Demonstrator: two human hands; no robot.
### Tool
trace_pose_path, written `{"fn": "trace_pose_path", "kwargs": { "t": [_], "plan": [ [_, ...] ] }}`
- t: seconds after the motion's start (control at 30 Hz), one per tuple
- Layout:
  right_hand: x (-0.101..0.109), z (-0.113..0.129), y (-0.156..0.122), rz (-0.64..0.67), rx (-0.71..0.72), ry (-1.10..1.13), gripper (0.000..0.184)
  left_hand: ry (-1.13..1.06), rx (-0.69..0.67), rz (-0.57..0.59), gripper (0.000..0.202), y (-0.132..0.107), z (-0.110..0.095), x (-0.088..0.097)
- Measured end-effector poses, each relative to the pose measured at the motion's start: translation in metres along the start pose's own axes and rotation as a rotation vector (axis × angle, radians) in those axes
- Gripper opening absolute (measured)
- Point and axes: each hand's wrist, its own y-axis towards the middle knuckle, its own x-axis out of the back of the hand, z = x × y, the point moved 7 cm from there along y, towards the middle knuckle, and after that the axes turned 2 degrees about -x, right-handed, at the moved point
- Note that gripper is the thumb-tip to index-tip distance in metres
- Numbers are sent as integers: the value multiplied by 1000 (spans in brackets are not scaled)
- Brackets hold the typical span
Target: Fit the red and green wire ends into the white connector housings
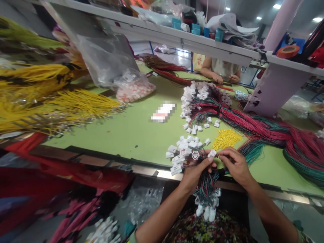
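Two hands work above the bench edge: the left hand point(194, 175) clenches a red-and-green wire bundle point(206, 185), the right hand point(235, 165) pinches its white connector point(212, 153). Yellow wire hanks point(76, 108) cover the green workbench point(131, 141) beneath a white shelf point(182, 42); a co-worker's forearms point(220, 72) rest beyond.

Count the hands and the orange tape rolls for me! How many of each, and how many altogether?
Hands of the person wearing the camera, left hand and right hand: 2
Hands of the co-worker across the table: 2
Orange tape roll: 1
Total: 5
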Motion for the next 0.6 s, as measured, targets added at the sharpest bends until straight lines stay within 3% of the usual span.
{"fn": "trace_pose_path", "kwargs": {
  "t": [0.17, 0.37, 0.6],
  "plan": [
    [1, 8, -3, -61, 85, -97, 9, -4, -2, -11, 31, 0, -1, 0],
    [1, 16, -4, -46, 210, -107, 13, -6, 9, 10, 28, 0, -2, -2],
    [2, 14, -5, -75, 237, -101, 19, 15, 12, 41, 25, 0, -5, -2]
  ]
}}
